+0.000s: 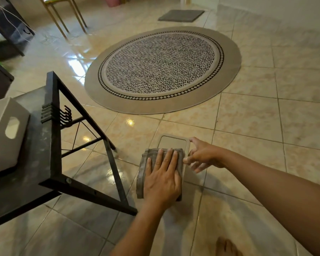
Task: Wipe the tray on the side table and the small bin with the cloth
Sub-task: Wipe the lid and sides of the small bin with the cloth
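A beige tray [174, 142] with rounded corners is low over the tiled floor, right of the side table [35, 163]; I cannot tell whether it rests on the floor. A folded grey cloth [143, 174] covers its near part. My left hand [162, 179] lies flat on the cloth, fingers together, pressing it onto the tray. My right hand [201, 156] pinches the tray's right rim between thumb and fingers. The small grey bin [6, 145], with an oval handle hole, stands on the side table's dark top at the far left.
The side table has a black metal frame with hooks [66, 115] on its crossbar. A round patterned rug [163, 69] lies beyond the tray, a grey mat [181, 15] farther back. Chair legs [65, 17] stand at upper left. A bare foot [227, 246] shows at the bottom.
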A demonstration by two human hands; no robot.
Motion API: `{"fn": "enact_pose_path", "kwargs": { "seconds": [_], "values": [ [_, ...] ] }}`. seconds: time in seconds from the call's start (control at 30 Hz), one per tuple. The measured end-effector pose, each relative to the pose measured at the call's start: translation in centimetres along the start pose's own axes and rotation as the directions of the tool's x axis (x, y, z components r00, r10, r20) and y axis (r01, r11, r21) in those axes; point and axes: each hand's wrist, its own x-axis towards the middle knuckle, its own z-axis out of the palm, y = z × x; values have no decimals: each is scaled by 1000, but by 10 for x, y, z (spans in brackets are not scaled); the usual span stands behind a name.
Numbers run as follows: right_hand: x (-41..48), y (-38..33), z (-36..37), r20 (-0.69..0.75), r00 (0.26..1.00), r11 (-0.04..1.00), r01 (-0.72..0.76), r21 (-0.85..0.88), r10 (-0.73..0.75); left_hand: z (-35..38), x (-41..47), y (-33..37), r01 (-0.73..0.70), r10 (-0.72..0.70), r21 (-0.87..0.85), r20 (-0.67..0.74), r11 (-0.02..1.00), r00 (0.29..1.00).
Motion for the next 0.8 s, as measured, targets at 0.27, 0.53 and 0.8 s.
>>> {"fn": "enact_pose_path", "kwargs": {
  "seconds": [0.27, 0.53, 0.8],
  "values": [
    [26, -18, -16, -204, 932, 893, 200, -402, -300, -1, 8, -27, -244, 242, 44, 43, 969, 969],
    [8, 4, -43, -22, 987, 975, 152, -163, -157, -2, 19, -13, -26, 25, 31, 30, 999, 999],
    [-9, 7, -41, 169, 983, 996, 78, -31, -72, -1, 34, -10, 81, -81, 6, 9, 997, 997]
  ]
}}
